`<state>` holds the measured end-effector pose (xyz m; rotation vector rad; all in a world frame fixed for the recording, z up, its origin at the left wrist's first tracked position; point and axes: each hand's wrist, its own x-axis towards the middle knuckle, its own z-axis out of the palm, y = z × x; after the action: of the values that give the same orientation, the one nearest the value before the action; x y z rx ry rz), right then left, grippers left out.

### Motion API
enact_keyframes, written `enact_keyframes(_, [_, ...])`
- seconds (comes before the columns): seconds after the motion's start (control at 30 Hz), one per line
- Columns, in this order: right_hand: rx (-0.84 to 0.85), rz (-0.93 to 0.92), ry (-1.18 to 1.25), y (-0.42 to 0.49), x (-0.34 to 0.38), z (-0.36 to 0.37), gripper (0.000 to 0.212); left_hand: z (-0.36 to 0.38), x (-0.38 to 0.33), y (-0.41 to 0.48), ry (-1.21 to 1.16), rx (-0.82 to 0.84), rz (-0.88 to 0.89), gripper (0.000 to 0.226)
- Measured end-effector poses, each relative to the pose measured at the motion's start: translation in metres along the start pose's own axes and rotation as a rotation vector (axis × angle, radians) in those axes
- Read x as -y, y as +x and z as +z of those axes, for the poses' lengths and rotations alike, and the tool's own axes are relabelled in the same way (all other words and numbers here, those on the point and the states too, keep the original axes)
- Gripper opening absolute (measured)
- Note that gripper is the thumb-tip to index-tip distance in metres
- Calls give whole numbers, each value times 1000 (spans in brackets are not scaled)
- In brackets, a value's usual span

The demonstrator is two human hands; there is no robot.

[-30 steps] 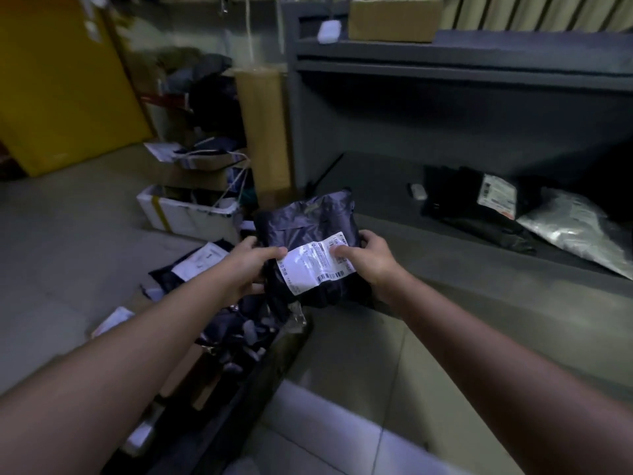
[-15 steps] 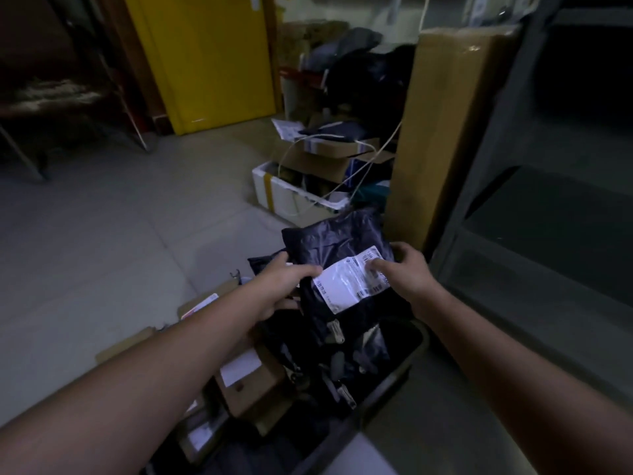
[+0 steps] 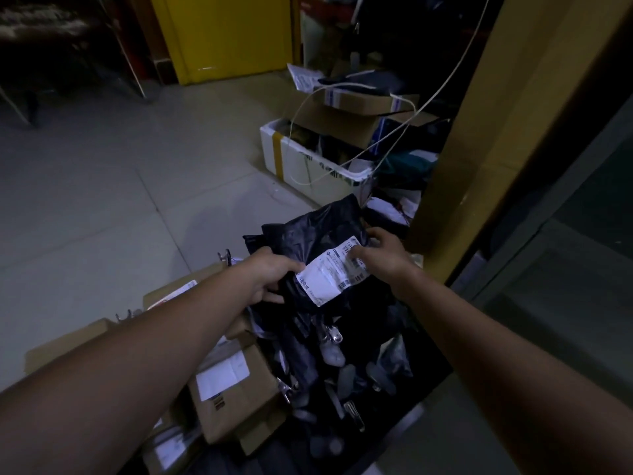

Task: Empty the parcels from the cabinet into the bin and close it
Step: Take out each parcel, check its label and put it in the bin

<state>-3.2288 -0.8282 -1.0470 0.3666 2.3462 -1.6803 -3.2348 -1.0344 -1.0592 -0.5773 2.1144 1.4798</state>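
I hold a black plastic parcel [image 3: 318,234] with a white shipping label above the dark bin [image 3: 428,389] on the floor. My left hand [image 3: 270,272] grips the parcel's left edge, thumb on top. My right hand [image 3: 380,255] holds its right side with fingers over the label. The bin holds several dark bags and brown cardboard parcels [image 3: 236,389]. The grey cabinet [image 3: 565,269] shows only as an edge at the far right; its inside is out of view.
A tall brown cardboard box [image 3: 507,138] stands between bin and cabinet. Behind the bin sit a white foam box [image 3: 301,162] and open cartons [image 3: 346,114] with a white cable over them. A yellow door [image 3: 226,32] is at the back. Pale tiled floor lies to the left.
The view has swung left from the cabinet shelf to the bin. Both hands carried the black parcel from in front of the cabinet to above the bin.
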Motion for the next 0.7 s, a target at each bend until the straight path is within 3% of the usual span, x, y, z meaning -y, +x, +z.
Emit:
enact_keyframes(0.1, [31,-11,-11,7,-7,-2,25,2,3,9,5,22,-52,49])
enact_keyframes(0.4, [62,-16,-71,2,-10,-6,40,4,5,2,119,16,-53,41])
enact_keyframes(0.5, [87,-6,-134,-2,-4,-8,46,0,3,-7,230,-13,-36,44])
enact_keyframes(0.57, [63,-1,-237,-7,3,-13,39,-3,-2,-18,307,-16,-12,39])
enact_keyframes(0.7, [9,-23,-462,-37,24,-30,31,-13,-17,-46,674,-53,165,51])
